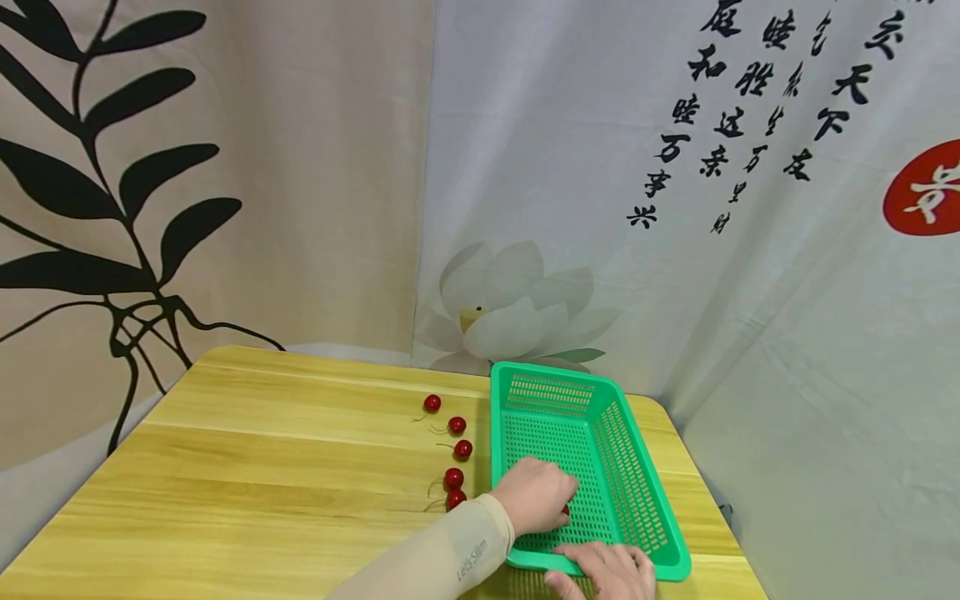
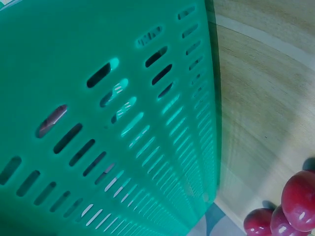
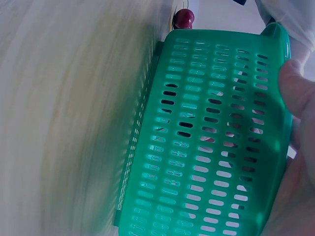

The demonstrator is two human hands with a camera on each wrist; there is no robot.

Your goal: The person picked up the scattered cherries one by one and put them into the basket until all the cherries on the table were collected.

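A close-fitting cream sleeve (image 1: 435, 557) with small grey "Let's Slim" lettering (image 1: 472, 560) ends in a plain cuff (image 1: 498, 515) above the bare left hand (image 1: 534, 496); the right hand (image 1: 611, 570) is bare too.

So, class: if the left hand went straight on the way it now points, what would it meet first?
In the head view, probably the right slotted wall of the green plastic basket. The left hand sits at an unclear height, so the basket's floor could come first.

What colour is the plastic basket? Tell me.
Green; the plastic basket shows best in the head view.
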